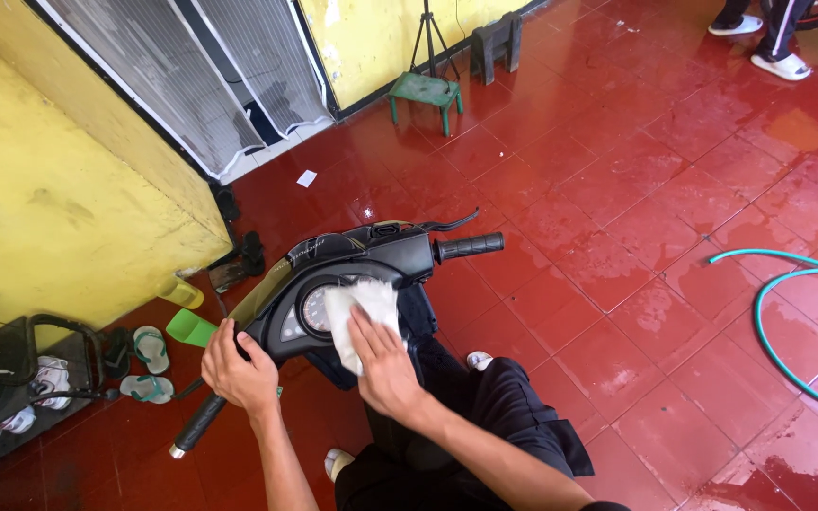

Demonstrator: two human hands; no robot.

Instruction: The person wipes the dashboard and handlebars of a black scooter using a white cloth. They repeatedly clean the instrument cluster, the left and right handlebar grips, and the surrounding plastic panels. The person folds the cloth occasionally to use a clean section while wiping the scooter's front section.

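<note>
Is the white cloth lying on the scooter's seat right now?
No, the right hand presses the cloth flat against the scooter's dash, while the left hand holds the handlebar.

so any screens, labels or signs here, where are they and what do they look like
Gauge panel: on the scooter dash, round pale dial in a black surround, partly under the white cloth pressed by the right hand.
Paper scrap: on the red floor near the door, small white rectangle; too small to tell more.
</note>
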